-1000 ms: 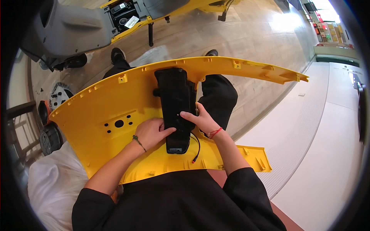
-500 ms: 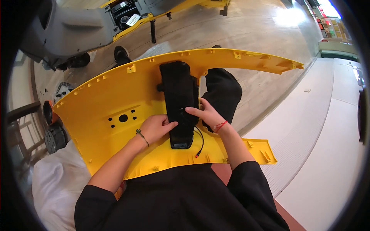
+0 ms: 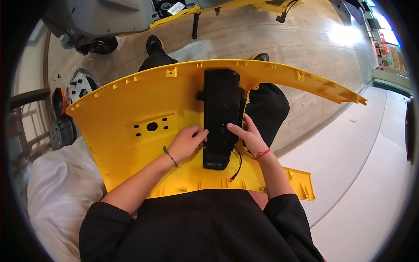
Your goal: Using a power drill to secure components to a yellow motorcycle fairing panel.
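The box [image 3: 222, 100], black and long, stands on end across the yellow panel [image 3: 131, 109] in front of me, its far end near the panel's upper edge and its near end towards my shirt [image 3: 205, 222]. My right hand [image 3: 249, 135] is spread around the box's right side: the thumb lies on the black face, and the fingers pass behind the panel's edge, where their tips are hidden, so I cannot tell how firmly they pinch. My left hand [image 3: 188, 142] is half curled against the box's left edge; its fingertips bunch there and cover one another, and I cannot tell whether they grip or merely touch.

A thin cable [image 3: 239, 161] emerges at the box's lower right (where it starts is hard to make out) and ends in a red-tipped plug over the panel. The box's underside is out of sight, and dark shadow swallows detail on its face. The panel covers most of my legs; one trouser leg [image 3: 268, 109] shows through its gap. The vehicle [image 3: 104, 17], grey and yellow, is cut off by the top of the view.

As for writing, a white label [image 3: 176, 8] sits on the vehicle, its print too small to read.
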Demonstrator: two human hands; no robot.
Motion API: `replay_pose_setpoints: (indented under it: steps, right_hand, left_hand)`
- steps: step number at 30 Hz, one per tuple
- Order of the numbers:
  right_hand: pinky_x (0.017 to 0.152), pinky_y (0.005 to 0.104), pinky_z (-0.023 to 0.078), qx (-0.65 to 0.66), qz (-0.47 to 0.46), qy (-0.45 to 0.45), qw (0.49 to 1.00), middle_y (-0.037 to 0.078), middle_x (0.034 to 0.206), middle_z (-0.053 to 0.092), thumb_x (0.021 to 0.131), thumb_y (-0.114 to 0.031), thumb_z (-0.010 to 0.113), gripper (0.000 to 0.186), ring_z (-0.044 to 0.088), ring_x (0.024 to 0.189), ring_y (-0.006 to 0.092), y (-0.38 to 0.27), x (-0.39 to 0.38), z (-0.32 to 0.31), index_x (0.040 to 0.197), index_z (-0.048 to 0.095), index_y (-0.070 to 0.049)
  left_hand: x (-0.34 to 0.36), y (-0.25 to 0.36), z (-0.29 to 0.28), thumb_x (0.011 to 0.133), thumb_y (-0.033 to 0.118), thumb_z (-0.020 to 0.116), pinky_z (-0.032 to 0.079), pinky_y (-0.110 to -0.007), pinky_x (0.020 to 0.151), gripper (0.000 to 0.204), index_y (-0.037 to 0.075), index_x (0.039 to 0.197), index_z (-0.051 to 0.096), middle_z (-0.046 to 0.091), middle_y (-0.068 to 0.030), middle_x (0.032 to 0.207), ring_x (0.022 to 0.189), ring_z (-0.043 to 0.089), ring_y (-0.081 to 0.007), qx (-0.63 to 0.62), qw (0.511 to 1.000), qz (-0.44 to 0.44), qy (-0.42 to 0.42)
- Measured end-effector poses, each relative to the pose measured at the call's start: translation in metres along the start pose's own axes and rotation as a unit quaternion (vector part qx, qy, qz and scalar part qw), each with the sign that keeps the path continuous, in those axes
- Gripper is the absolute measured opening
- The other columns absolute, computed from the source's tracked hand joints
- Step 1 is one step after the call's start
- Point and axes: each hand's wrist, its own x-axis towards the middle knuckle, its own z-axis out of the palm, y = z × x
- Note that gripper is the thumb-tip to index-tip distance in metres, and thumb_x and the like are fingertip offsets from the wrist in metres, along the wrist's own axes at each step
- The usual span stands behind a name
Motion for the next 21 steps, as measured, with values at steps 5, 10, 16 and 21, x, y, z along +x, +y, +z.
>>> replay_pose_setpoints:
  steps: [5,10,16,21]
  right_hand:
    - [0.091,0.0264,0.041,0.044,-0.014,0.022,0.999,0.014,0.114,0.054,0.076,-0.026,0.073,0.070,0.053,0.104,0.0188,-0.001,-0.004,0.009,0.127,0.036,0.005]
    - [0.090,0.0264,0.042,-0.038,0.003,0.007,0.999,0.013,0.113,0.054,0.077,-0.026,0.073,0.067,0.053,0.104,0.0179,0.002,0.000,0.000,0.125,0.039,0.005]
    - [0.090,0.0299,0.042,-0.181,-0.159,0.137,0.961,0.012,0.111,0.056,0.077,-0.022,0.070,0.053,0.054,0.103,0.0195,0.003,0.004,-0.018,0.119,0.048,0.002]
    - [0.081,0.0254,0.046,-0.099,-0.273,0.194,0.937,0.009,0.095,0.061,0.080,-0.010,0.064,0.028,0.059,0.088,0.0147,-0.027,-0.024,0.010,0.104,0.055,0.001]
  left_hand:
    - [-0.006,-0.014,0.006,0.090,0.032,0.050,0.042,-0.024,0.052,0.035,0.000,0.075,0.056,0.054,-0.0038,0.061,0.052,0.049,-0.0113,-0.054,0.997,-0.056,-0.012]
    - [-0.005,-0.005,-0.005,0.090,0.027,0.048,0.044,-0.022,0.053,0.031,-0.001,0.079,0.056,0.055,-0.0047,0.064,0.056,0.055,-0.0122,-0.095,0.993,-0.063,-0.041]
    - [-0.007,0.007,-0.014,0.093,0.024,0.040,0.052,-0.024,0.065,0.033,-0.004,0.093,0.056,0.063,-0.0153,0.086,0.073,0.062,-0.0183,-0.329,0.940,-0.093,0.003]
    - [-0.011,0.010,-0.024,0.094,0.021,0.032,0.049,-0.033,0.087,0.039,-0.009,0.113,0.048,0.058,-0.0216,0.107,0.097,0.059,-0.0250,-0.435,0.896,-0.074,-0.049]
